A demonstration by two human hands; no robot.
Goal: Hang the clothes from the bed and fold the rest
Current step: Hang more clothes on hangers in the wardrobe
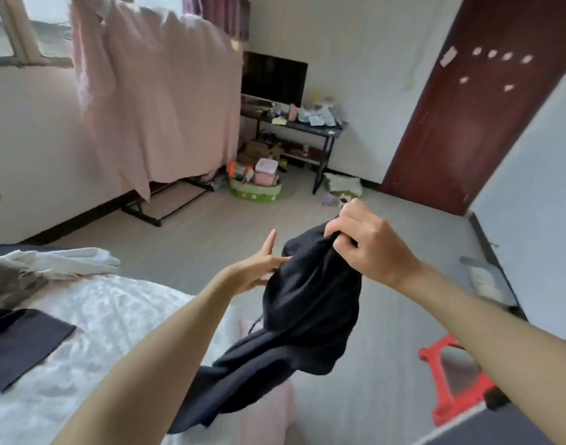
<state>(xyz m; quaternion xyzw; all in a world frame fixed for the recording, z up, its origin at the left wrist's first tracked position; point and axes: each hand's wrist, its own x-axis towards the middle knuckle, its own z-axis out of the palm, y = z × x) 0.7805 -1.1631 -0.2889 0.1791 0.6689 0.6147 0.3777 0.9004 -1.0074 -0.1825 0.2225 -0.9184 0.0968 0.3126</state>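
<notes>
A black garment (301,309) hangs in the air past the bed's corner, its lower end trailing toward the bed (114,316). My right hand (365,242) pinches its top edge, fingers closed on the cloth. To its left my left hand (259,268) has the fingers spread and touches the garment's side without a clear grip. On the bed lie a flat folded dark cloth (18,342) and a crumpled white and grey pile of clothes (41,268). A pink cloth (159,101) hangs on a rack by the window.
A black rack base (153,213) stands on the floor under the pink cloth. A green basket (256,187) of items sits by a cluttered black TV table (307,126). A red stool (455,377) stands at lower right, a dark red door (468,107) beyond.
</notes>
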